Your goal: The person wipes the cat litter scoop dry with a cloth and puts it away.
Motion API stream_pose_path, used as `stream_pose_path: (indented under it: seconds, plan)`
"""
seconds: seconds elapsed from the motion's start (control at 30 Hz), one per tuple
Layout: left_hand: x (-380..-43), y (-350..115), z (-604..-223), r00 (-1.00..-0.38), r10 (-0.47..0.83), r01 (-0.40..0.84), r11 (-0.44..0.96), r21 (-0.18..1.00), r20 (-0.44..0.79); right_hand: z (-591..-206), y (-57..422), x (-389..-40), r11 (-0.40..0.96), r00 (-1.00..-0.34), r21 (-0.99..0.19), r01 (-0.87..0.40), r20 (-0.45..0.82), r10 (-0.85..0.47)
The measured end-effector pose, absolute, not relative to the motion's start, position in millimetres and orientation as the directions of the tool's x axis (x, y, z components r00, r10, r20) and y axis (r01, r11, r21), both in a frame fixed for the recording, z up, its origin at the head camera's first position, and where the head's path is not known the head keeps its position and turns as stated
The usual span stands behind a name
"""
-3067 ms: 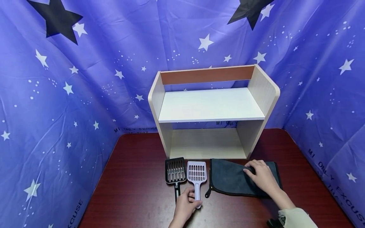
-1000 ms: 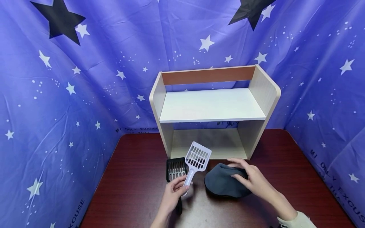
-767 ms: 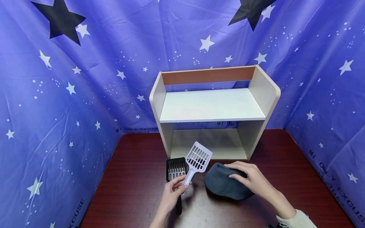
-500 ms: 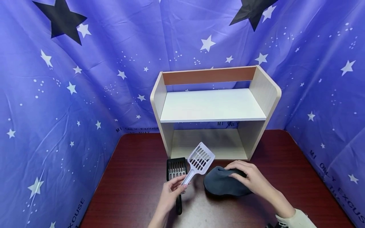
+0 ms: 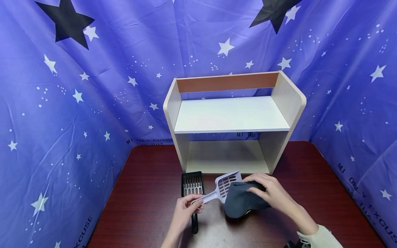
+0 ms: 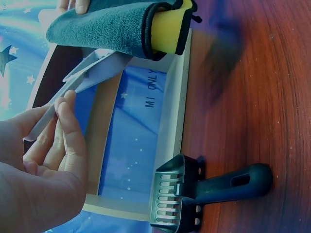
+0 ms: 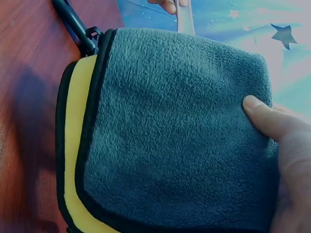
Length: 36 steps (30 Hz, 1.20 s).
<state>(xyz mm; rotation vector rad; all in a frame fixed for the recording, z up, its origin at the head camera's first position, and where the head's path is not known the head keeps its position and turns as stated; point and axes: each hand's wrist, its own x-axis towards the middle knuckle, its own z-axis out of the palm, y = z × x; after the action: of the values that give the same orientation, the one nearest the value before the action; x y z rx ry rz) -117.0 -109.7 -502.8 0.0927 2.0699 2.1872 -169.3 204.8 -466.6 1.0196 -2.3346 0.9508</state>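
My left hand (image 5: 185,209) pinches the handle of a pale lilac litter scoop (image 5: 227,182), its slotted head tilted up and to the right. That head meets the left end of a folded dark grey towel (image 5: 237,203), which my right hand (image 5: 273,191) grips along its upper edge. In the right wrist view the thumb presses on the plush towel (image 7: 175,121), which has black edging and a yellow inner side (image 7: 80,104). A black litter scoop (image 5: 193,184) lies on the table beneath and beside the left hand.
A two-tier wooden shelf (image 5: 232,115) with a white middle board stands behind the hands on the dark red table (image 5: 149,189). A blue curtain (image 5: 198,44) with stars surrounds the table on three sides.
Earlier the lilac scoop lay on the table and the towel was flat; both are now lifted, the towel folded. Over the last half second the scoop has swung right and down against the towel.
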Motion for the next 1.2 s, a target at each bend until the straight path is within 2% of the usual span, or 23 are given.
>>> stream_pose_path:
  seconds: [0.2, 0.43, 0.8, 1.2]
  plan:
    - [-113.7, -104.4, -502.0, -0.982, 0.186, -0.018, -0.062, 0.998, -0.006, -470.4, 200.2, -170.6, 0.541, -0.672, -0.428, -0.725, 0.614, -0.415]
    - [-110.7, -96.8, -502.1, -0.978, 0.208, -0.028, -0.067, 0.997, -0.013, -475.9, 195.3, -172.7, 0.521, -0.634, -0.400, -0.754, 0.650, -0.418]
    - [-108.1, -90.9, -503.1, -0.963, 0.264, 0.027, -0.069, 0.997, 0.044, -483.2, 186.8, -171.0, 0.624, -0.619, -0.282, -0.729, 0.660, -0.425]
    - [-105.4, -88.6, -500.6, -0.966, 0.259, 0.005, -0.050, 0.999, 0.018, -489.2, 176.7, -167.0, 0.748, -0.642, -0.255, -0.612, 0.713, -0.282]
